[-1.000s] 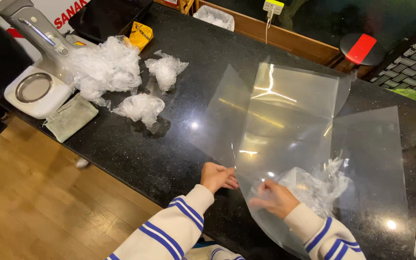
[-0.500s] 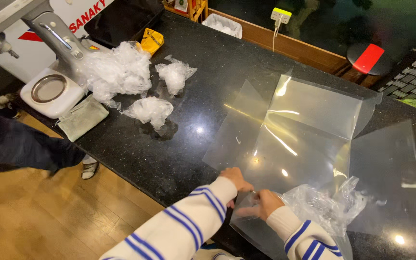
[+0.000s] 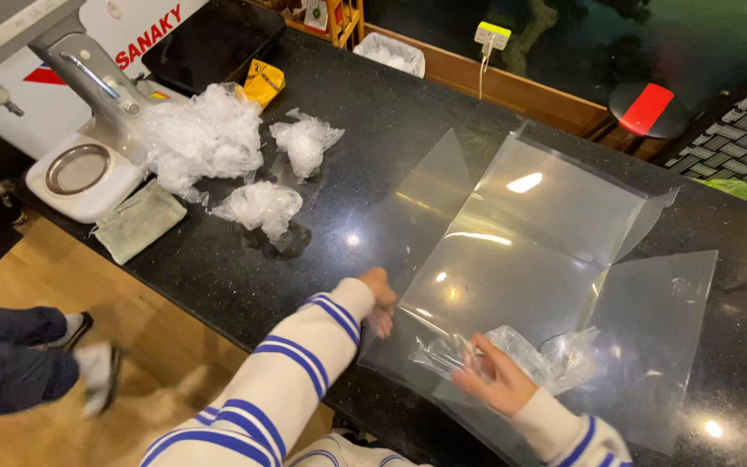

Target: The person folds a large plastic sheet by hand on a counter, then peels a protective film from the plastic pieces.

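Note:
A large clear plastic sheet (image 3: 529,251), creased into flat panels, lies on the black stone counter (image 3: 373,130). My left hand (image 3: 379,298) rests at the sheet's left edge, fingers curled on it. My right hand (image 3: 494,376) presses down on a crumpled wad of clear film (image 3: 555,359) that lies on the sheet's near part. Both sleeves are white with blue stripes.
Three bunches of crumpled clear film (image 3: 205,138) (image 3: 304,143) (image 3: 261,206) lie at the counter's left. A white machine with a round metal ring (image 3: 79,169), a grey cloth (image 3: 138,220) and a yellow packet (image 3: 263,82) sit beside them. Another person's legs (image 3: 28,359) stand on the wooden floor at left.
My right hand has moved right onto the crumpled film. My left hand stays at the sheet's left edge. The other person's legs have shifted into the lower left.

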